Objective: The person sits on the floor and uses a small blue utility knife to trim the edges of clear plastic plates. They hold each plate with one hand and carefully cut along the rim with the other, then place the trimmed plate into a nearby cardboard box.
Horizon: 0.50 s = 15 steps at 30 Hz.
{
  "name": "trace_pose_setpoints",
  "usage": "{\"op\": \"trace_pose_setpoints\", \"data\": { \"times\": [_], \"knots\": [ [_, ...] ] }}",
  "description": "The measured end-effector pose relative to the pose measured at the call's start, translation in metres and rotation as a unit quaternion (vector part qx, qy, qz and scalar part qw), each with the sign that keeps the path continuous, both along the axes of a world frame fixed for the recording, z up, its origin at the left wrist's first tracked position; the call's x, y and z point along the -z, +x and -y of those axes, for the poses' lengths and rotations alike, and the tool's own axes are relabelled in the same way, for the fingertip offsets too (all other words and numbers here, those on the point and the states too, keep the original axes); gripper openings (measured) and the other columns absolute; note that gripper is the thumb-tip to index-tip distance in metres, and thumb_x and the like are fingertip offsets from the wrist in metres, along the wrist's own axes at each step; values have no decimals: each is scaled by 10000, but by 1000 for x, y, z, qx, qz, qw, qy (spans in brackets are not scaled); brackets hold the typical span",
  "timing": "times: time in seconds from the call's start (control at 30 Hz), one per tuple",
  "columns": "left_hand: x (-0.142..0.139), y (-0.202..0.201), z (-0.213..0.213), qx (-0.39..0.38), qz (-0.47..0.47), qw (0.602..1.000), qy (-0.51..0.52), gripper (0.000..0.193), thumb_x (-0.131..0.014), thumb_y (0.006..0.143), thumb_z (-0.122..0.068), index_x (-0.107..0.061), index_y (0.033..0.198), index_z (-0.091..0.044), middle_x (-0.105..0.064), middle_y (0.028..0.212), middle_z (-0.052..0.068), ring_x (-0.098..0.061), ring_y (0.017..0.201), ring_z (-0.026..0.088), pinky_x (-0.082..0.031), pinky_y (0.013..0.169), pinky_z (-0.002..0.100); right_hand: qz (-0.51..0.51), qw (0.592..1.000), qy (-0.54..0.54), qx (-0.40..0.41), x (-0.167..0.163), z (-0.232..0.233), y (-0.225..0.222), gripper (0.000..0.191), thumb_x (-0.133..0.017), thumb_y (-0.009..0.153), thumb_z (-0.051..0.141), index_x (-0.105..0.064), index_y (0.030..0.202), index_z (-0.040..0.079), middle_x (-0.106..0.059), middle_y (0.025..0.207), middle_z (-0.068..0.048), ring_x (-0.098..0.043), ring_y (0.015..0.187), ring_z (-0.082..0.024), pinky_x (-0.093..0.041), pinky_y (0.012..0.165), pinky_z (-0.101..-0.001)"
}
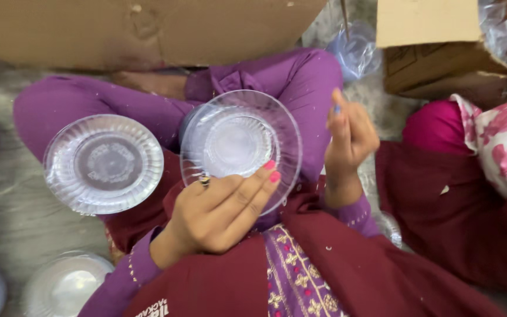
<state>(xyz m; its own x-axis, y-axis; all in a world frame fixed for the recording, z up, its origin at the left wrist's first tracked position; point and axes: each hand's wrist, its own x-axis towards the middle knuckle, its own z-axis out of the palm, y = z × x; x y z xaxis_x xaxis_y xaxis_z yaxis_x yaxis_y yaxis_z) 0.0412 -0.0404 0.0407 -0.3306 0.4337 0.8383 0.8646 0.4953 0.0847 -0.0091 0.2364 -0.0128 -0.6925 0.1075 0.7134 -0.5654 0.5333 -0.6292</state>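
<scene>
Hands work over a lap of purple cloth. The left hand (221, 208) has its grip closed on the lower rim of a clear plate (240, 147), thumb on the near side, fingers across the face, so the plate stands tilted up just above the palm. The right hand (350, 138) hovers to the right of that grip, apart from the plate, fingers curled loosely around something small; what it is I cannot tell. A second ribbed plate (104, 163) rests on the knee, well to the left of the grip. More plates (66, 285) lie on the floor below and left, and a cardboard box (435, 47) stands beyond. Holding well here, in my judgement, means pinching only the rim, keeping fingertips off the clear centre.
</scene>
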Motion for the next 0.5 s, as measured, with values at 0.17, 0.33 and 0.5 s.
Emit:
{"op": "trace_pose_setpoints", "data": {
  "times": [0.17, 0.33, 0.5],
  "knots": [
    [10, -1, -3, -12, -1, 1000, -9, 233, -675, 951, -6, -766, 1165, 6, -748, 1202, 111, -641, 767, 117, -396, 567, 250, -64, 989, 56, -117, -5, 1, 33, 401, -664, 1029, 330, -721, 1152, -47, -651, 878, -133, -553, 703, -154, -407, 579, -262],
    [12, 2, -4, 1, -10, 1000, -15, 239, -671, 949, -21, -767, 1166, 1, -745, 1208, 115, -654, 787, 120, -391, 564, 243, -31, 988, 83, -129, -9, 8, 35, 391, -668, 1056, 310, -713, 1183, -57, -659, 902, -130, -593, 702, -160, -449, 606, -276],
    [11, 1, -6, 45, -20, 999, -5, 283, -650, 898, -24, -781, 1148, -7, -761, 1200, 111, -637, 752, 104, -345, 515, 231, -1, 996, 35, -84, -9, 11, 29, 402, -661, 1058, 305, -721, 1199, -67, -682, 955, -145, -564, 681, -142, -423, 595, -255]
  ]
}}
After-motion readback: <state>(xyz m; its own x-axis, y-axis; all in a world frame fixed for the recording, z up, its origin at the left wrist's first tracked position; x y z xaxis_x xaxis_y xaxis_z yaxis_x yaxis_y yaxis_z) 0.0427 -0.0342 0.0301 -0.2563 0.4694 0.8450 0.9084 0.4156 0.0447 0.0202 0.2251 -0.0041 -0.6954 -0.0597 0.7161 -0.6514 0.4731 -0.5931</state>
